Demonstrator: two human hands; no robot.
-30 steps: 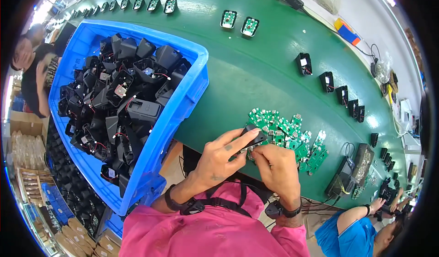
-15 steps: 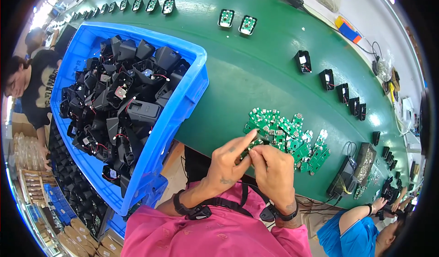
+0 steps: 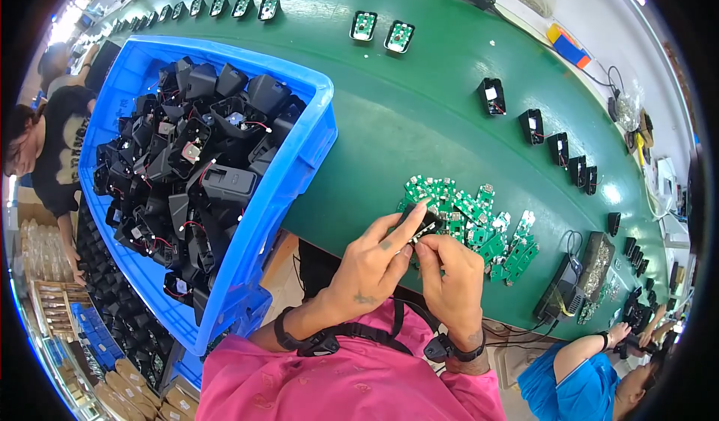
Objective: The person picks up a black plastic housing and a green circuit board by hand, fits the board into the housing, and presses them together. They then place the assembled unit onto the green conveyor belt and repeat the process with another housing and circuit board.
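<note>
Small black case (image 3: 431, 222) is above the near-left edge of a heap of green circuit boards (image 3: 481, 223) on the tabletop (image 3: 374, 159), left hand (image 3: 374, 262) grip clamped on it; right hand (image 3: 454, 271) bunches fingertips at its near right side, whether closed on anything cannot tell. Judged light, stiff, slightly slippery plastic, best held by its outer walls, any small inner parts likely fragile. Fingers hide much of the case, and its interior and underside are unreadable.

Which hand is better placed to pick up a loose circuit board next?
Probably the right hand: it is nearer most of the green circuit boards, while the left hand holds the black housing.
</note>
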